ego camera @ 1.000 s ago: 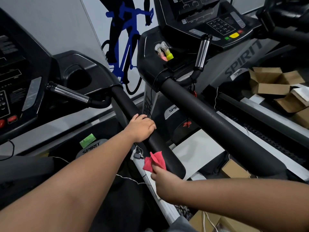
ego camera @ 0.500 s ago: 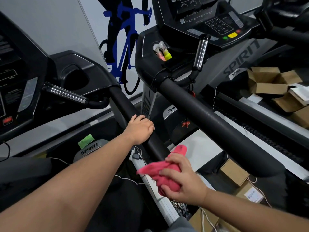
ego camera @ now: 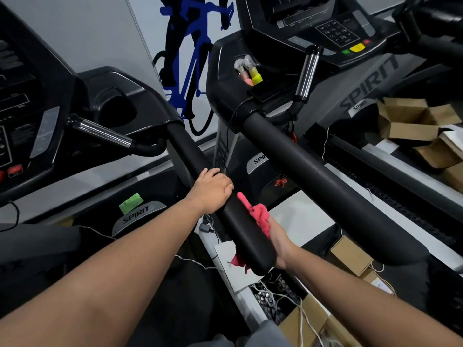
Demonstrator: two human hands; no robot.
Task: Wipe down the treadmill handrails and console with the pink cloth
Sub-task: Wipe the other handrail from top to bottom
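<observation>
Pink cloth (ego camera: 260, 216) pinned to handrail (ego camera: 195, 156) by right hand (ego camera: 278, 237); left hand (ego camera: 213, 191) grips handrail.

- Even, fairly bright indoor light; shadows soft.
- Small glare streaks on the left chrome bar (ego camera: 102, 132).
- Wide-angle bending at the edges; far console (ego camera: 325, 28) slightly soft.

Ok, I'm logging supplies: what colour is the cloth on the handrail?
Plain pink; the cloth shows best in the head view.

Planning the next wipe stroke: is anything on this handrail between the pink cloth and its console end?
The left hand grips the handrail just ahead of the pink cloth, which the right hand holds against its near end. Nothing else shows.
</observation>
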